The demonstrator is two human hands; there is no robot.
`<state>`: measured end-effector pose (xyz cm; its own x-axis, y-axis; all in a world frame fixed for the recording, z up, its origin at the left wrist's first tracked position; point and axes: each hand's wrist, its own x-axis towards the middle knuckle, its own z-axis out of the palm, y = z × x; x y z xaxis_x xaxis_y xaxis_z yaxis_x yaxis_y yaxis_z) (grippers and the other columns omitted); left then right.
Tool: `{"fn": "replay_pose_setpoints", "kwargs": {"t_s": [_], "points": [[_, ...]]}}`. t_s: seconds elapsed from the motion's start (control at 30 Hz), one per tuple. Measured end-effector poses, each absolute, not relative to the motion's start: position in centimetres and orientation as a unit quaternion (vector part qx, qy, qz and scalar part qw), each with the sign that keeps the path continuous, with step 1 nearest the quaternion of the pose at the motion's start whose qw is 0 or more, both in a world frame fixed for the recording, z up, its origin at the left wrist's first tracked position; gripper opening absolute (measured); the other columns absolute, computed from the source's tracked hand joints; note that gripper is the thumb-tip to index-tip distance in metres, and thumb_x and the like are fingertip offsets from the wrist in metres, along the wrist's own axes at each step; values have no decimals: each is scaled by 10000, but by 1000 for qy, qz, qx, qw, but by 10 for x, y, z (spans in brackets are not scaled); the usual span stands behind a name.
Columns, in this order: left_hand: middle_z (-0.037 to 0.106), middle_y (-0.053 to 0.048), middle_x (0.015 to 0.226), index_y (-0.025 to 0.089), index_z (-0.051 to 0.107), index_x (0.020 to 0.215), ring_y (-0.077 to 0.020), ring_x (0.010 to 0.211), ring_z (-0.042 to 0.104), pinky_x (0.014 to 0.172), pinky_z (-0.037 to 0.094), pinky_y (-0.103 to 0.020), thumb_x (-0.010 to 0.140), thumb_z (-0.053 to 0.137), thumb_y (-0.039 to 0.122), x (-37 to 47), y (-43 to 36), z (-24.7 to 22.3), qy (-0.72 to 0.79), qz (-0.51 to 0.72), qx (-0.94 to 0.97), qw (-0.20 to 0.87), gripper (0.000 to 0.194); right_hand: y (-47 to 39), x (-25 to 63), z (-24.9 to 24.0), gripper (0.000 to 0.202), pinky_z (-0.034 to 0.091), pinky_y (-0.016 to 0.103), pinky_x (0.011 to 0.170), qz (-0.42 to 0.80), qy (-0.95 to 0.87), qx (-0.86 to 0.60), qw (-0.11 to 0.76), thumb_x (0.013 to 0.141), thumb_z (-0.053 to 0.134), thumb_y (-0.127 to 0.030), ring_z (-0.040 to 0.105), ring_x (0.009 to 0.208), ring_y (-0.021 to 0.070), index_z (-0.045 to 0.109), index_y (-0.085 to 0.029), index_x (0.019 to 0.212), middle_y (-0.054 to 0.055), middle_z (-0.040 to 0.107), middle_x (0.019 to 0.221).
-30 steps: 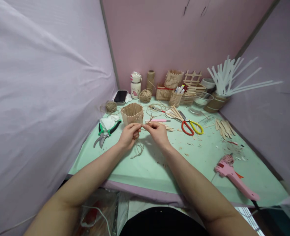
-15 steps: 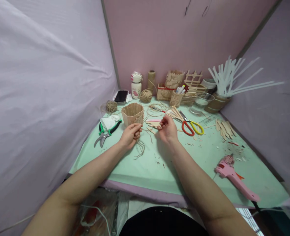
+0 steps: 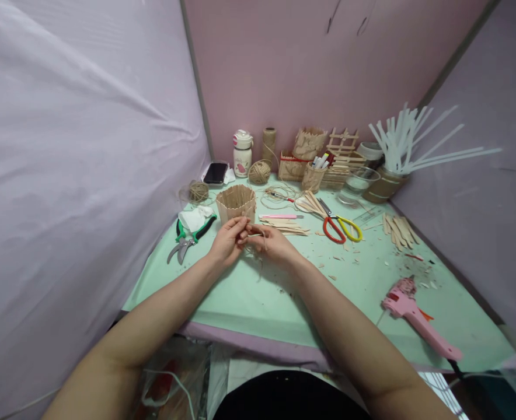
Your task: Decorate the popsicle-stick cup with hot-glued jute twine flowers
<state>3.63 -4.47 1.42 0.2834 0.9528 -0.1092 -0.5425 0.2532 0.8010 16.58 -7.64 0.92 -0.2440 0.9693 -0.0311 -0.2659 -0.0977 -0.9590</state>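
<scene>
Brown string [image 3: 265, 239] is pinched in my left hand [image 3: 230, 241] and lies over the fingers of my right hand [image 3: 278, 246], but I cannot tell if those grip it. The string is above the green table [image 3: 249, 309], near the wooden cup [image 3: 236, 204], and clippers [image 3: 185, 240] sit to the left

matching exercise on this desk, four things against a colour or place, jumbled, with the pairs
1. twine
2. glue gun
3. scissors
4. pruning shears

A. one red handle, one yellow
B. partly under white tissue
C. at the fingers of the left hand and right hand
D. pink, near the right end of the table

Pairs: 1-C, 2-D, 3-A, 4-B
</scene>
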Motion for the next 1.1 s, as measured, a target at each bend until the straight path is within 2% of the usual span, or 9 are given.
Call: {"fn": "replay_pose_setpoints", "kwargs": {"t_s": [0.13, 0.23, 0.33, 0.47, 0.67, 0.83, 0.9, 1.03, 1.1], "points": [[520, 37, 566, 106, 641, 732, -18, 449, 383, 405, 251, -134, 601, 880, 317, 37, -46, 14, 301, 505, 344, 732, 345, -78, 163, 11, 387, 346, 214, 541, 560, -474, -418, 536, 705, 770, -429, 529, 699, 110, 741, -266, 1055, 16, 682, 928], [526, 33, 583, 93, 662, 736, -3, 444, 345, 400, 214, -132, 561, 900, 339, 39, -49, 14, 290, 485, 369, 738, 384, -75, 163, 7, 373, 363, 227, 543, 475, -458, -475, 582, 746, 698, -548, 519, 731, 129, 774, -223, 913, 53, 669, 965], [585, -4, 656, 82, 671, 732, 8, 452, 336, 409, 205, -137, 561, 898, 359, 40, -50, 14, 295, 472, 393, 732, 397, -73, 164, 7, 444, 359, 226, 538, 461, -440, -496, 590, 743, 666, -608, 500, 727, 137, 771, -184, 820, 64, 647, 877], [592, -8, 651, 88, 673, 727, 2, 446, 326, 416, 199, -159, 598, 876, 367, 39, -51, 13, 318, 458, 421, 716, 369, -74, 167, 10, 476, 353, 216, 535, 504, -406, -485, 588, 715, 683, -626, 453, 671, 118, 769, -175, 839, 21, 578, 722], [555, 15, 585, 102, 661, 678, -14, 436, 314, 417, 183, -193, 605, 861, 422, 39, -52, 14, 334, 440, 452, 700, 384, -72, 172, 7, 446, 314, 216, 516, 549, -412, -451, 570, 655, 774, -557, 457, 649, 105, 780, -200, 922, -10, 549, 684], [600, -14, 633, 94, 692, 735, -10, 435, 298, 419, 167, -200, 605, 861, 430, 40, -53, 15, 343, 435, 455, 697, 397, -68, 179, 11, 459, 225, 220, 476, 574, -354, -419, 608, 596, 817, -544, 277, 520, 67, 775, -177, 868, -89, 322, 515], [597, -16, 637, 91, 697, 753, -9, 440, 303, 422, 171, -195, 604, 863, 415, 40, -52, 14, 337, 457, 442, 695, 393, -68, 180, 13, 457, 238, 220, 476, 590, -339, -409, 608, 573, 834, -540, 302, 523, 68, 765, -178, 843, -84, 356, 520], [520, 24, 569, 98, 682, 735, -16, 456, 315, 424, 185, -174, 576, 880, 376, 40, -48, 14, 321, 500, 395, 701, 376, -68, 177, 11, 476, 299, 218, 510, 620, -373, -404, 560, 519, 887, -460, 463, 628, 91, 756, -195, 893, -3, 608, 724], [488, 37, 547, 99, 672, 712, -23, 467, 327, 423, 198, -170, 558, 890, 370, 39, -47, 14, 318, 494, 392, 707, 380, -69, 173, 7, 465, 300, 222, 516, 594, -399, -422, 556, 555, 867, -462, 465, 630, 94, 758, -198, 922, 6, 631, 753]]}}
